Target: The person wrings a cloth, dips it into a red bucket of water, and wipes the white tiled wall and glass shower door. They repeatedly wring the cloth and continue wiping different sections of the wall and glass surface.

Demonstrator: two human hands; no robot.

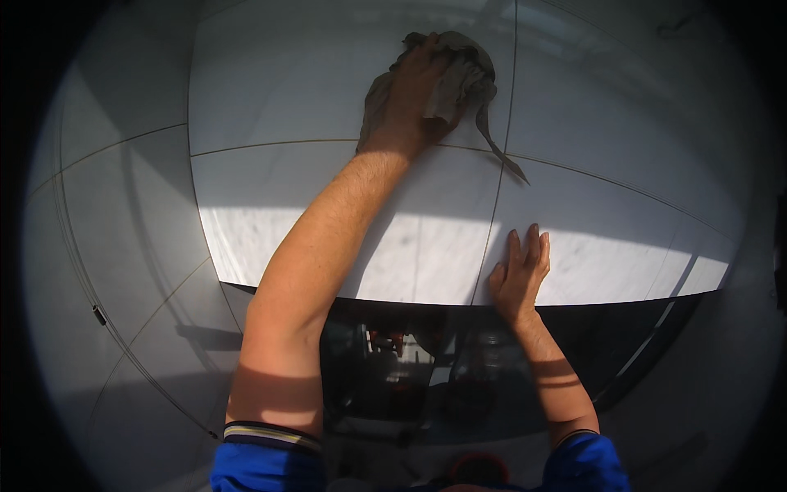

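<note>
Under my left hand (418, 92) is a crumpled grey cloth (461, 80), pressed against a white, faintly marbled panel with dark joint lines (295, 178). One narrow end of the cloth trails down to the right across a joint. My right hand (522, 270) rests on the sunlit front part of the same panelled surface, fingers spread, with nothing in it. Both forearms reach in from the bottom of the view, with blue sleeves above the elbows.
Below the panel's curved-looking front edge is a dark, glossy surface (393, 369) with reflections or objects showing in it. A thin cable (67, 240) with a small dark fitting (99, 315) runs across large tiles at the left. A red-rimmed round thing (479, 467) is at the bottom.
</note>
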